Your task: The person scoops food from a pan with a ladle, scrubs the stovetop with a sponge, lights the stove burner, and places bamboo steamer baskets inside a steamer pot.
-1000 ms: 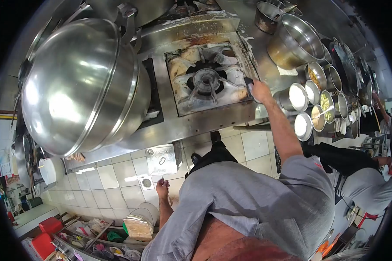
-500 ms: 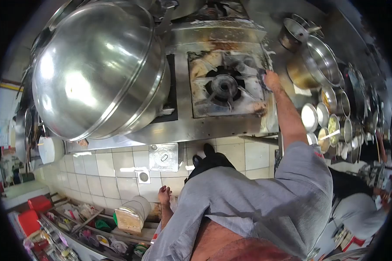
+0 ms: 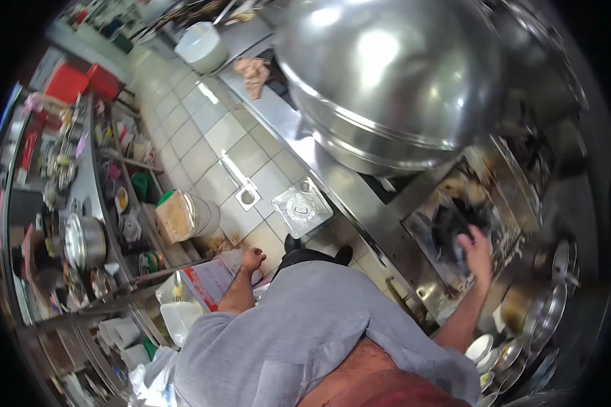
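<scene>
Clock directions read from view centre, 12 at top. Left hand (image 3: 253,259) at 7 to 8 o'clock, low by the body: fingers loosely curled, nothing seen in it, near a red-and-white printed box (image 3: 214,281). Right hand (image 3: 477,254) between 3 and 4, well apart from the left, over the burner (image 3: 428,232); motion blur, can't tell if the fingers grip anything. Burner sits at 3 o'clock, set in the steel stove top; dark patch (image 3: 453,220) by the fingertips is too smeared to call burner ring or held item.

Handling, my judgement: burner metal heavy, stiff, hard to break; stained surface probably greasy, so slippery. Best hold: outer rim of the metal, firm full-hand grip, not fingertips. If the dark patch is a cloth: light, soft, bunch it.

Farther: big pot (image 3: 548,319) at 4, domed pot (image 3: 387,74) at 1, bulky, smooth, probably heavy.
</scene>
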Motion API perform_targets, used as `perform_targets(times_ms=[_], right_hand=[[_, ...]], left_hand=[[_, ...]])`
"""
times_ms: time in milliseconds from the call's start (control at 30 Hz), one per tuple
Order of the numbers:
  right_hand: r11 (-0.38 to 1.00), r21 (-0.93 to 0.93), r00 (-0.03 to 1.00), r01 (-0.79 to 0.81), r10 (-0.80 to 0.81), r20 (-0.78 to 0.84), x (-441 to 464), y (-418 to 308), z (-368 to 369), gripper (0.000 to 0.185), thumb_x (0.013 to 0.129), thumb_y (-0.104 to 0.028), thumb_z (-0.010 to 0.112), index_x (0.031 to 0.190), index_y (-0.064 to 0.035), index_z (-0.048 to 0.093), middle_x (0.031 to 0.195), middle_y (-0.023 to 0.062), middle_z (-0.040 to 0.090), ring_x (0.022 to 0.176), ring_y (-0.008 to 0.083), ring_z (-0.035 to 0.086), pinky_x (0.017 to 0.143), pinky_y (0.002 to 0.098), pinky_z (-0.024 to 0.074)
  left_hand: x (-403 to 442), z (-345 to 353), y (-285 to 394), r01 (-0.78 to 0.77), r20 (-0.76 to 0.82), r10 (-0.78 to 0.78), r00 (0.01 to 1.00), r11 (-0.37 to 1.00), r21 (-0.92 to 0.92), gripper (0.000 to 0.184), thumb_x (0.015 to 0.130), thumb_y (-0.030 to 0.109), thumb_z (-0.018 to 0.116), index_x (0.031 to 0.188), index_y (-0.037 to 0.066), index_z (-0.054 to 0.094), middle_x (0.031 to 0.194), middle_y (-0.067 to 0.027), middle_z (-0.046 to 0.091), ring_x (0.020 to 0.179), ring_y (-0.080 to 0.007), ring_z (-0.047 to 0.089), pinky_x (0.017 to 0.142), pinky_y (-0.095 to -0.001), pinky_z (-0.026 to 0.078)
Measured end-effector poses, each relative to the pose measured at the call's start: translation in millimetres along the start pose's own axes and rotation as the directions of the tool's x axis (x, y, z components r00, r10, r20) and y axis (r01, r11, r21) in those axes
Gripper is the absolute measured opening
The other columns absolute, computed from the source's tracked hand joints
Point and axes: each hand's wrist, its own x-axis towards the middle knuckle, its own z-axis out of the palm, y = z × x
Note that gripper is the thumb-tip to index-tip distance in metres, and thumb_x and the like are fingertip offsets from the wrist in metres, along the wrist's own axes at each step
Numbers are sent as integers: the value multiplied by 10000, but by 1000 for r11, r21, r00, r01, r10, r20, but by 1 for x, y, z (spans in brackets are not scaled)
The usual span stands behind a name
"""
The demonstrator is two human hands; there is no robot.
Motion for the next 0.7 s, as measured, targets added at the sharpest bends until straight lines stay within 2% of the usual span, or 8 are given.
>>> perform_targets(times_ms=[167, 267, 300, 333, 433, 533, 567, 700], right_hand=[[937, 178, 925, 300, -331, 185, 25, -129, 118, 353, 781, -170, 572, 1069, 27, 518, 981, 185, 576, 912, 306, 556, 799, 336, 417], [826, 328, 822, 459, -535, 195, 61, -208, 195, 323, 769, -125, 579, 1048, 26, 523, 919, 138, 576, 851, 233, 556, 764, 296, 420], [782, 457, 818, 423, -547, 180, 77, -234, 224, 312, 750, -93, 582, 1025, 43, 525, 951, 180, 568, 896, 315, 548, 774, 333, 420], [747, 399, 775, 532, -620, 126, 96, -267, 242, 310, 745, -76, 587, 1027, 39, 528, 944, 191, 573, 904, 317, 551, 781, 337, 421], [684, 351, 719, 640, -694, 42, 158, -383, 282, 319, 751, -75, 582, 1047, 32, 527, 966, 160, 574, 925, 259, 554, 823, 317, 411], [381, 116, 398, 917, -866, -302, 245, -505, 315, 361, 711, -55, 575, 1064, 1, 523, 968, 157, 564, 940, 281, 545, 824, 328, 412], [525, 215, 563, 824, -802, -201, 259, -546, 315, 355, 704, -54, 572, 1053, -6, 525, 951, 166, 559, 933, 304, 541, 814, 339, 413], [431, -11, 415, 902, -874, -253, 353, -671, 349, 305, 725, -30, 547, 1030, -22, 549, 946, 181, 547, 928, 350, 517, 803, 370, 408]], left_hand=[[21, -23, 48, -207, -34, 206, 978, 976, -73, 410, 695, 245, 634, 1043, 36, 577, 973, -131, 620, 891, -234, 600, 808, -318, 462], [45, -53, 68, -290, -58, 284, 957, 941, -175, 390, 710, 221, 635, 1040, 24, 573, 934, -136, 623, 859, -227, 603, 788, -307, 465], [58, -64, 71, -319, -56, 315, 947, 917, -240, 380, 715, 211, 635, 1036, 17, 571, 912, -138, 624, 843, -224, 603, 777, -301, 466], [66, -73, 73, -337, -101, 321, 942, 900, -277, 301, 742, 144, 645, 1001, 7, 576, 772, -54, 594, 732, -133, 561, 697, -266, 461], [109, -99, 46, -329, -91, 316, 944, 909, -255, 328, 723, 198, 642, 998, 29, 584, 846, -101, 618, 792, -201, 588, 736, -307, 463], [146, -137, 11, -262, -23, 263, 965, 945, -197, 356, 724, 276, 611, 989, 39, 588, 912, -142, 620, 866, -279, 593, 780, -355, 457], [154, -148, -6, -258, -21, 259, 966, 947, -190, 355, 726, 283, 604, 983, 37, 591, 919, -145, 620, 877, -284, 591, 787, -355, 456], [174, -172, -76, -147, -12, 150, 989, 946, -288, 365, 726, 282, 597, 966, 8, 592, 924, -170, 616, 890, -310, 584, 802, -362, 454]])
